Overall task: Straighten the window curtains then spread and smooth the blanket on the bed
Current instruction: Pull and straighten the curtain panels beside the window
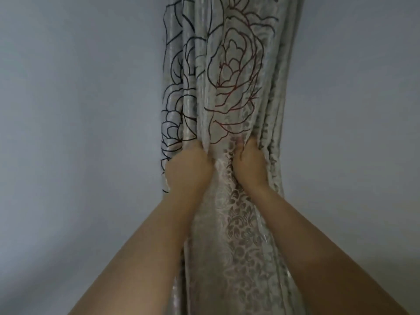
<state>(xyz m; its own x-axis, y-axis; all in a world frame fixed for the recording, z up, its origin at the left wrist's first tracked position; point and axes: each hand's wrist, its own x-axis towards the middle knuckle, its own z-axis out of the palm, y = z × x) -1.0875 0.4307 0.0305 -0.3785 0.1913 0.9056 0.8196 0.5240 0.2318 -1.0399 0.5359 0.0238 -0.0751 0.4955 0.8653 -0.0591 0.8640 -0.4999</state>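
Curtain of silvery rose-patterned fabric [227, 87] hangs vertically bunched, left hand [189, 167] and right hand [248, 162] clenching adjacent folds side by side.

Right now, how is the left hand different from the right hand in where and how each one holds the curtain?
The left hand grips the curtain by its black-outlined folds near the left edge; the right hand grips folds beside the red-outlined rose, nearer the right edge. The left hand shows more of its back; the right hand looks narrower and turned inward. Both grips are closed on bunched fabric at about the same height.
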